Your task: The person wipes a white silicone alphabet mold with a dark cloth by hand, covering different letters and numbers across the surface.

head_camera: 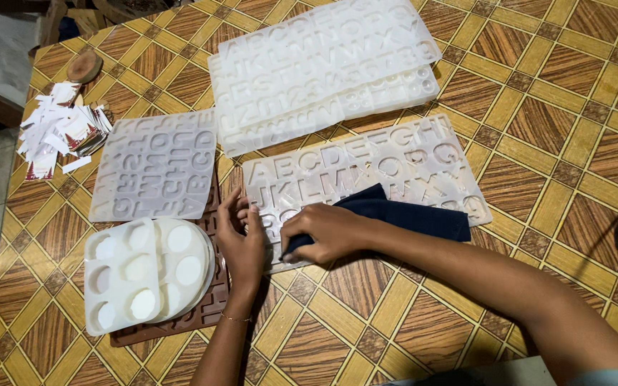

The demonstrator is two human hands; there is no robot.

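paper scraps (pixel 59 136) far left of the grip, round-cavity mould (pixel 144 275) beside left hand (pixel 243 243), left fingers flat on letter mould (pixel 409 161) edge, gripping nothing, right hand (pixel 327 232) closed around dark blue cloth (pixel 402 214), cloth lying on that mould, stacked moulds (pixel 323 64) beyond

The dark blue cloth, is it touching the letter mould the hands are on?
Touching. The head view shows the dark blue cloth, gripped by the right hand, lying flat across the clear letter mould.
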